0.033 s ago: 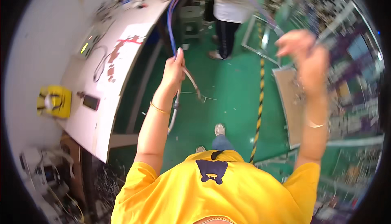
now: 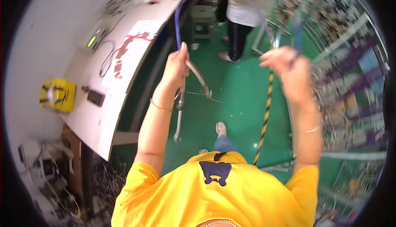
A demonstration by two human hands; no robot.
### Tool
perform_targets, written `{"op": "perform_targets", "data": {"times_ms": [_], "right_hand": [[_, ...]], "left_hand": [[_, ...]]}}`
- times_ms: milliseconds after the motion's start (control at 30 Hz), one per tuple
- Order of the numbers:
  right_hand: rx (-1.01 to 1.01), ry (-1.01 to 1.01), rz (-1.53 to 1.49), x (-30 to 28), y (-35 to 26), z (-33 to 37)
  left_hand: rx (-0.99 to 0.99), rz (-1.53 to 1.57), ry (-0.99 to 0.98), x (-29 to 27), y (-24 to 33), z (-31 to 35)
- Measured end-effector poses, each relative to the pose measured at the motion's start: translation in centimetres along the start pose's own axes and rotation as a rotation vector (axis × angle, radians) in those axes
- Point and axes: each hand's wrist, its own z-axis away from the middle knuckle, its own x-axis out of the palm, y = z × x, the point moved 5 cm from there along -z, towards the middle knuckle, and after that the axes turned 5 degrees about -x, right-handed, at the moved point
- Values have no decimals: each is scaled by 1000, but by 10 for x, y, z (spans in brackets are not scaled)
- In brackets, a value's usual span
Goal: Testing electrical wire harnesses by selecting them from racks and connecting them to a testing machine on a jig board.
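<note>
Unmoved, both hands, left hand (image 2: pixel 178 64) and right hand (image 2: pixel 285 62), grip blue cable (image 2: pixel 177 25) beside workbench (image 2: pixel 103 115).

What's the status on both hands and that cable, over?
Left hand shut on blue cable, grey end hanging below. Right hand raised, gripping the cable's far run, blurred. Another person stands ahead; white workbench to the left.

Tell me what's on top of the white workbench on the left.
On the white table: a yellow box, a small dark device, looping cables and red markings. The far end's clutter is too blurred to identify.
</note>
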Motion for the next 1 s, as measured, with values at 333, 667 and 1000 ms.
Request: {"op": "perform_targets", "data": {"times_ms": [333, 667, 1000], "right_hand": [[453, -880, -1145, 383, 90, -76], [803, -1209, -1732, 530, 55, -335], [268, -719, -430, 640, 154, -369]], "left_hand": [[285, 422, 31, -185, 186, -52], [280, 233, 389, -287, 60, -54], [25, 471, 292, -397, 21, -104]]}}
